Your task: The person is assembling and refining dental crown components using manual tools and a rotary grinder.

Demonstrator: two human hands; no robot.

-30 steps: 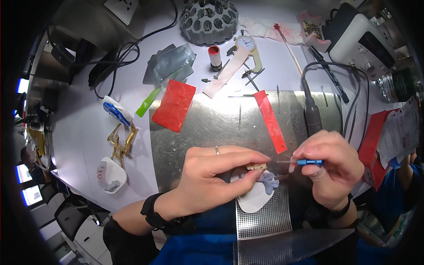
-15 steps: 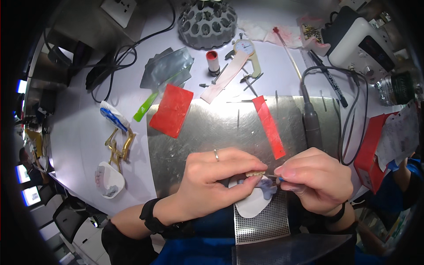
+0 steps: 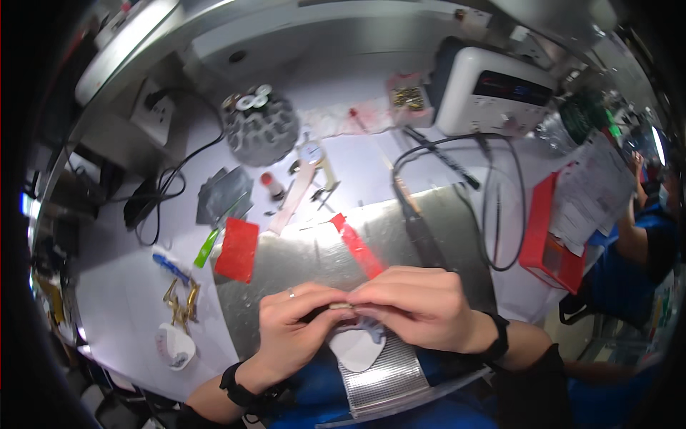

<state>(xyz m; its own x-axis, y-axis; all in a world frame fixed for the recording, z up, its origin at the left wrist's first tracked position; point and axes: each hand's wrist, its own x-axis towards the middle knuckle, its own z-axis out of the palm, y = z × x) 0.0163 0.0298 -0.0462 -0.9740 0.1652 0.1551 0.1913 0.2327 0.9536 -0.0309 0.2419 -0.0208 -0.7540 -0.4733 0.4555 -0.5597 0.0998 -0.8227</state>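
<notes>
- A small tan part (image 3: 341, 306) sits pinched between the fingertips of both your hands, low in the middle of the view, above the near edge of the metal sheet (image 3: 300, 261); its exact kind is too small to tell.
- Your left hand (image 3: 296, 325) is curled, thumb and forefinger closed on the left end of the part; a ring shows on one finger and a dark band on the wrist.
- Your right hand (image 3: 418, 304) is curled over the part from the right, fingertips meeting those of the left hand; what else it may hold is hidden by the fingers.
- Directly beneath the hands lies a white rounded pad (image 3: 357, 348) on a strip of perforated metal mesh (image 3: 382, 375).
- On the metal sheet, just beyond your right hand, lies a red strip (image 3: 356, 245); a red rectangular card (image 3: 237, 249) rests at the sheet's left edge, with a green marker (image 3: 207, 247) beside it.
- A soldering iron (image 3: 418, 222) lies across the sheet's right side, its cable looping back toward the white station unit (image 3: 496, 93) at the far side of the desk (image 3: 128, 300).
- Left of the sheet: a blue pen (image 3: 171, 268), brass-coloured clips (image 3: 180, 300) and a white tape roll (image 3: 174, 345).
- Further back stand a grey round holder (image 3: 259, 125) and a small red-capped bottle (image 3: 271, 186).
- At the right, a red tray (image 3: 547, 239) holds papers; another person's blue sleeve (image 3: 647, 243) is beyond it.
</notes>
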